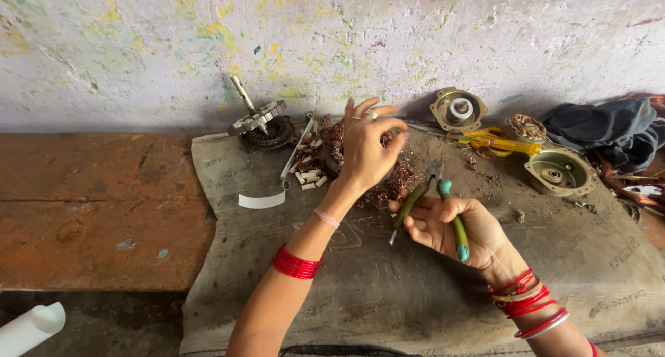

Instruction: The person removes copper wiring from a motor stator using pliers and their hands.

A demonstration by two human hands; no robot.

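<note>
Right hand point(450, 225): clenched round one pair of green-handled pliers point(443, 204), at 5 o'clock from left hand point(367, 146). Left fingers pinched on copper-wound stator point(334, 148); grasp partly hidden. Two metal end covers point(557, 171) at 3 o'clock.

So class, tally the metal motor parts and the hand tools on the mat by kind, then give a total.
Round end housings: 2
Rotor with shaft: 1
Wound coil piece: 1
Pliers: 1, in the right hand
Yellow-handled cutters: 1
Total: 6
</note>
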